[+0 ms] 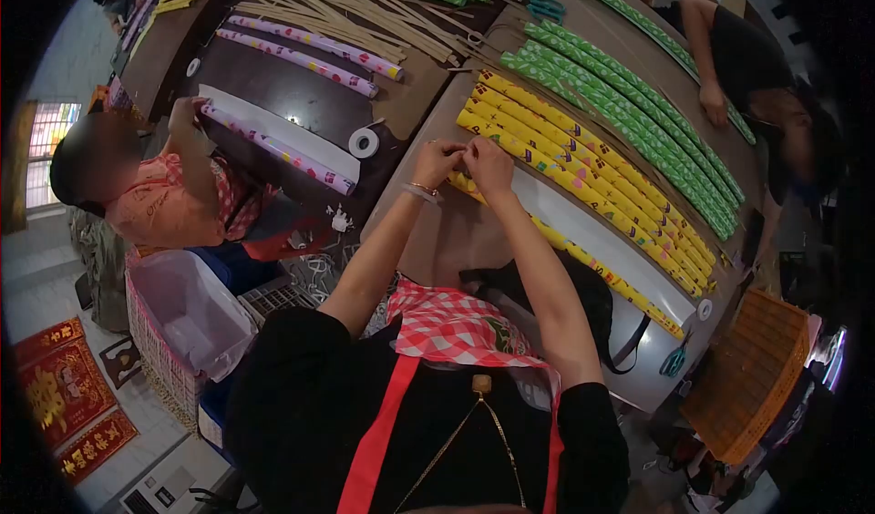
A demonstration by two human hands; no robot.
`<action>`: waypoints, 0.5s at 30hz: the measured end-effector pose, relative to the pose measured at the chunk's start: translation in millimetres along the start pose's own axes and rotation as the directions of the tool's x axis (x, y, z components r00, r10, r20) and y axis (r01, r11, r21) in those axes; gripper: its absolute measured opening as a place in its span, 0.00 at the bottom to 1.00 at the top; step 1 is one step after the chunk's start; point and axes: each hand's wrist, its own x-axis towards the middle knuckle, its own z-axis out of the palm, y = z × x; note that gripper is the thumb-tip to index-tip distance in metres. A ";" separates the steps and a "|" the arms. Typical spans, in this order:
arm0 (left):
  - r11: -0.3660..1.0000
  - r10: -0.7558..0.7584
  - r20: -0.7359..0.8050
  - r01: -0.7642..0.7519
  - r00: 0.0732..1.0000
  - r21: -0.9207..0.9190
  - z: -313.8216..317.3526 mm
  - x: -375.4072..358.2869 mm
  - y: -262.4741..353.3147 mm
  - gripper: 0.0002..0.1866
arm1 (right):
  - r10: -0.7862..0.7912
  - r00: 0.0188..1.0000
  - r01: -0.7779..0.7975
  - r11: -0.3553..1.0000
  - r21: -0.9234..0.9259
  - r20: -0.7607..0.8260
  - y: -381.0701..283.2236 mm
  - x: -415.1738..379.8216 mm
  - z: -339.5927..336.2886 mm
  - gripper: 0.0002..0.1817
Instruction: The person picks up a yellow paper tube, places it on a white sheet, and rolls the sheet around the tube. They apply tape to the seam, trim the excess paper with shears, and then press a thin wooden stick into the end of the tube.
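My left hand (437,164) and my right hand (490,165) meet over the far-left end of a yellow patterned wrapping paper roll (597,272). Fingertips of both hands are pinched together; whatever lies between them is too small to make out. The roll lies slantwise along the near side of the table, and the white underside of its sheet (583,209) spreads out flat beyond it. Past that sheet, several finished yellow rolls (583,163) lie side by side, close to my right hand.
Green rolls (638,122) lie beyond the yellow ones. Teal scissors (673,361) and a tape roll (705,309) sit at the right edge. On the left, a person (173,186) handles a pink roll (273,145) near another tape roll (364,143). Another person's arm (702,54) rests at right.
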 end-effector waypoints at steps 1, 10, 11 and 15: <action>0.999 0.046 -0.049 -0.045 0.998 0.011 1.4 0.8 -2.3 0.11 | 0.012 1.000 -0.012 1.000 0.020 0.008 0.3 0.0 0.0 0.07; 0.999 -0.007 -0.070 0.004 0.998 -0.045 3.2 1.9 -9.2 0.12 | 0.127 0.992 -0.125 0.989 0.083 -0.013 0.3 -8.5 -7.9 0.07; 0.993 -0.063 -0.040 0.059 0.997 -0.103 2.6 1.7 -9.7 0.12 | 0.142 0.990 -0.141 0.987 0.083 -0.006 -1.0 -9.2 -12.2 0.07; 0.999 0.039 -0.069 -0.038 0.997 0.009 2.2 5.6 -20.1 0.12 | 0.185 0.983 -0.184 0.975 0.127 0.003 6.2 -12.7 -12.6 0.07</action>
